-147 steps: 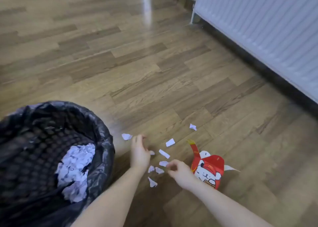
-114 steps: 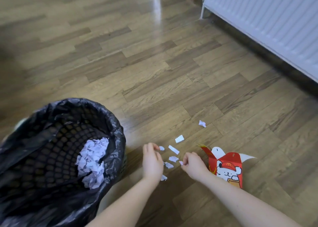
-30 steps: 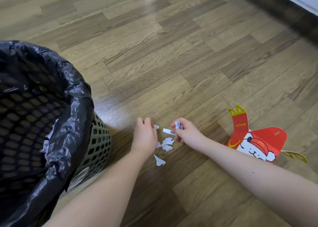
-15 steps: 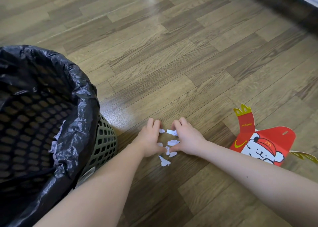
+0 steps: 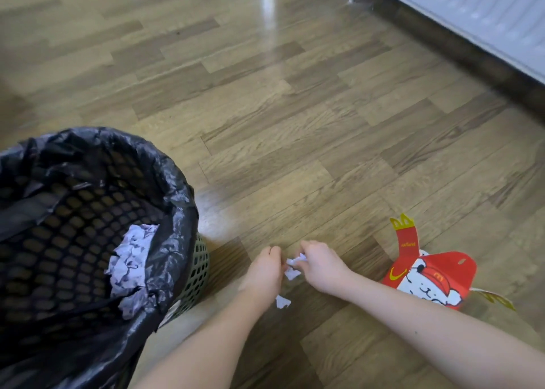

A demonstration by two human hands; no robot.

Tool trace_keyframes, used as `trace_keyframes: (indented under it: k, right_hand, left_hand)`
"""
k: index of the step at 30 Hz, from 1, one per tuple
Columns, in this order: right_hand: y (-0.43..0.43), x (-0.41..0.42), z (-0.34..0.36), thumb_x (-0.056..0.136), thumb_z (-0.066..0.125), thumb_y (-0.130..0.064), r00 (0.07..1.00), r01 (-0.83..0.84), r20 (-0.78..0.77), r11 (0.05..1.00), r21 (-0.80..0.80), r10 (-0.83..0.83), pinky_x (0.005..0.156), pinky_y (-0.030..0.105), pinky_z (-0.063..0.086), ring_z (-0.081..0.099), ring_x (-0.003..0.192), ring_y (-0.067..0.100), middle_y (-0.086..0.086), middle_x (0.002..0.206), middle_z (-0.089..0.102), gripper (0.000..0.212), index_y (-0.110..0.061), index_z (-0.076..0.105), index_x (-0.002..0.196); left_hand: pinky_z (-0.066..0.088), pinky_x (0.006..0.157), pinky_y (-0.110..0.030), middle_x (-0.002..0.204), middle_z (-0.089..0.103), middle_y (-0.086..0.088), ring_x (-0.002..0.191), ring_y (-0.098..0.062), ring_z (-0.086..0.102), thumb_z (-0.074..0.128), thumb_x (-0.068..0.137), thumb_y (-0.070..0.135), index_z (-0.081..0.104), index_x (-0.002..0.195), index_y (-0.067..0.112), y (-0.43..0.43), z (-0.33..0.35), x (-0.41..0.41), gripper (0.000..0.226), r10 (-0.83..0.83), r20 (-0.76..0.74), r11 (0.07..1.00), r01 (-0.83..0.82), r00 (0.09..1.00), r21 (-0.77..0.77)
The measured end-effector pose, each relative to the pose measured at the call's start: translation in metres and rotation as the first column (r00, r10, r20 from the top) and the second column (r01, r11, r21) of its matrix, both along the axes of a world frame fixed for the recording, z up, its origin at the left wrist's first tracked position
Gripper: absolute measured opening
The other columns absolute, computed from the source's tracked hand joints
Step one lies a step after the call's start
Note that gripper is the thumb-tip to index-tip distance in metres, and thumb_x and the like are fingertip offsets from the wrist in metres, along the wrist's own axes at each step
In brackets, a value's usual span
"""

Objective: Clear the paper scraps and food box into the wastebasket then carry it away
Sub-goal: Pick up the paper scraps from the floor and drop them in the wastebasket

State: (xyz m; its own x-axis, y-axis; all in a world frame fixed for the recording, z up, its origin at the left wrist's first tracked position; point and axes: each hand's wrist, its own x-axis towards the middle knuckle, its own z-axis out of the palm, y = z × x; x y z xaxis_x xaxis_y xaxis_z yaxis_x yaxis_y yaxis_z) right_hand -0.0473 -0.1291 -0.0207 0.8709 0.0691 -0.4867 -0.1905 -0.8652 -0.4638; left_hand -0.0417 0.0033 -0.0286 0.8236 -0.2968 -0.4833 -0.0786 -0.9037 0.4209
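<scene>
Two hands of mine meet over the paper scraps on the wooden floor.

My left hand and my right hand are both curled, fingers bent inward, and they press a small bunch of scraps between them; I think the right one pinches it, but the view is blurred. One loose scrap lies just below. The wastebasket with its black bag stands to my left, crumpled paper inside. The red food box lies on the floor to my right.

Wood floor: wastebasket, food box, paper scrap
</scene>
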Motion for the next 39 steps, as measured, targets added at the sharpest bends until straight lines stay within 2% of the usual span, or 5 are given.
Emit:
trace_keyframes:
  k: [14, 21, 27, 32, 39]
  right_hand:
    - [0.052, 0.029, 0.251, 0.086, 0.057, -0.013, 0.956, 0.095, 0.150, 0.750, 0.655, -0.253, 0.061, 0.034, 0.038, 0.039, 0.059, 0.019, 0.005, 0.063, 0.043, 0.021, -0.014, 0.049, 0.067]
    - [0.148, 0.038, 0.257, 0.087, 0.056, -0.015, 0.992, 0.106, -0.016, 0.770, 0.629, -0.123, 0.047, 0.019, 0.044, 0.050, 0.040, 0.003, 0.002, 0.062, 0.052, 0.017, -0.021, 0.048, 0.073]
    - [0.175, 0.033, 0.241, 0.080, 0.067, -0.017, 0.998, -0.052, 0.046, 0.908, 0.416, 0.036, 0.060, 0.033, 0.050, 0.057, 0.060, 0.023, 0.009, 0.103, 0.066, 0.015, -0.017, 0.062, 0.095]
    - [0.179, 0.032, 0.236, 0.080, 0.069, -0.019, 0.995, -0.065, 0.094, 0.930, 0.361, 0.033, 0.076, 0.030, 0.043, 0.060, 0.107, 0.024, 0.006, 0.127, 0.060, 0.006, -0.015, 0.064, 0.081]
    - [0.179, 0.027, 0.239, 0.089, 0.051, -0.038, 0.987, -0.151, 0.119, 0.886, 0.439, 0.110, 0.074, 0.029, 0.044, 0.058, 0.084, 0.014, -0.003, 0.088, 0.066, 0.029, -0.015, 0.068, 0.096]
  left_hand:
    - [0.034, 0.059, -0.015, 0.067, 0.043, 0.011, 0.065, -0.004, 0.043, 0.047, 0.092, 0.011, 0.042, 0.080, 0.015, 0.053, 0.255, 0.014, 0.014, 0.466, 0.333, 0.767, -0.187, 0.820, -0.613]
    - [0.041, 0.067, -0.039, 0.091, 0.058, -0.011, 0.087, -0.034, 0.055, 0.031, 0.098, 0.026, 0.046, 0.096, 0.009, 0.152, 0.275, 0.013, 0.023, 0.423, 0.487, 0.902, -0.407, 0.764, -0.144]
    - [0.039, 0.095, -0.049, 0.118, 0.048, -0.012, 0.110, -0.037, 0.045, 0.025, 0.097, 0.037, 0.053, 0.106, 0.015, 0.182, 0.243, -0.001, 0.036, 0.547, 0.187, 0.822, -0.565, 0.816, 0.063]
    - [0.047, 0.077, -0.039, 0.103, 0.065, -0.014, 0.092, -0.034, 0.060, 0.039, 0.096, 0.034, 0.055, 0.091, 0.010, 0.186, 0.235, 0.002, 0.029, 0.563, 0.243, 0.811, -0.584, 0.790, 0.019]
    - [0.048, 0.079, -0.040, 0.104, 0.065, -0.013, 0.094, -0.034, 0.061, 0.017, 0.097, 0.044, 0.053, 0.089, 0.014, 0.175, 0.231, 0.002, 0.048, 0.517, 0.122, 0.845, -0.528, 0.847, 0.085]
